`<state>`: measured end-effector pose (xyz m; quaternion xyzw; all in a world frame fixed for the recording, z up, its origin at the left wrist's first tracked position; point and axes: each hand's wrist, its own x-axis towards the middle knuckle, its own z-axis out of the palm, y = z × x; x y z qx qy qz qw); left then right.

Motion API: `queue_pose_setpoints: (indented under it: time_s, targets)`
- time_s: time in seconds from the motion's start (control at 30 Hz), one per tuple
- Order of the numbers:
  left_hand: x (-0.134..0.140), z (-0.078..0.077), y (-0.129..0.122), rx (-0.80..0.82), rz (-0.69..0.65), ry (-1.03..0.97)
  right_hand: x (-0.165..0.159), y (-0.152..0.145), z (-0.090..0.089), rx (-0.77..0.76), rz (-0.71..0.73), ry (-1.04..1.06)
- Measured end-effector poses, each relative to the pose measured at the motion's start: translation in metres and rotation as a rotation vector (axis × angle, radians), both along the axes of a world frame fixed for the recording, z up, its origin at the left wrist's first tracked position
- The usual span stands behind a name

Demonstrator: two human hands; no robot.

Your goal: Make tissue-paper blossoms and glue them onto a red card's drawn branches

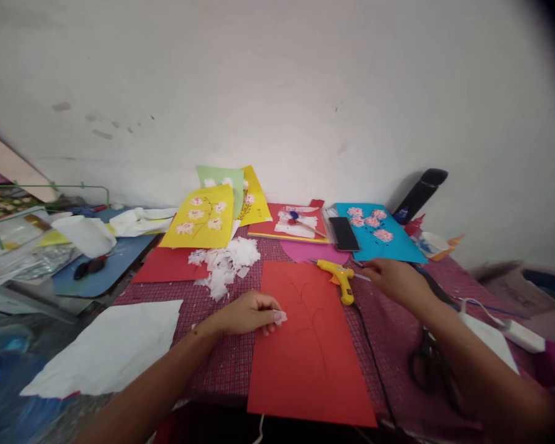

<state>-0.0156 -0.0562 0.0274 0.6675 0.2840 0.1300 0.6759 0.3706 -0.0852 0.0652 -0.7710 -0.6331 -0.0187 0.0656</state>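
My left hand [254, 313] pinches a small crumpled piece of white paper [280, 317] over the left side of a red sheet [312, 357]. Thin dark branch lines are drawn on that sheet. Beyond its top right corner lies a yellow glue gun [337, 274], its nozzle pointing left and a pale stick [362, 277] jutting from its back. My right hand [393, 280] is closed just right of this stick, by a thin dark pen-like thing. What its fingers hold, if anything, is hidden.
Torn white paper [231, 259] is heaped left of the red sheet. Behind are yellow flower cards [203, 216], a phone [343, 234] and a blue card [388, 240]. Black scissors [428, 364] lie under my right forearm. The gun's cord [372, 351] runs toward the front edge.
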Motion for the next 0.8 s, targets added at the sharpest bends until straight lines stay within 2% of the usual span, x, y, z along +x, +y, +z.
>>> queue_pose_setpoints:
  time_s: [0.07, 0.17, 0.37, 0.47, 0.6, 0.7, 0.8]
  targets:
    - [0.0, 0.0, 0.001, 0.007, 0.026, -0.005, -0.022, -0.001, 0.008, -0.023, 0.072, 0.076]
    - [0.0, -0.002, 0.004, 0.017, 0.105, -0.016, -0.039, -0.003, 0.019, 0.003, 0.087, 0.145]
    - [0.001, -0.008, 0.008, 0.027, 0.181, -0.029, -0.028, -0.015, 0.03, 0.066, 0.042, 0.15]
    - [0.002, -0.007, 0.007, 0.023, 0.202, -0.029, -0.029, -0.028, 0.026, 0.008, 0.061, 0.124]
    - [0.004, -0.006, 0.006, -0.014, 0.232, -0.022, -0.053, -0.047, 0.011, -0.184, 0.216, 0.136]
    - [0.006, -0.008, 0.007, -0.054, 0.257, -0.023, -0.079, -0.06, 0.002, -0.216, 0.277, 0.132]
    - [0.006, -0.009, 0.008, -0.074, 0.268, -0.033, -0.098, -0.065, 0.001, -0.211, 0.317, 0.148]
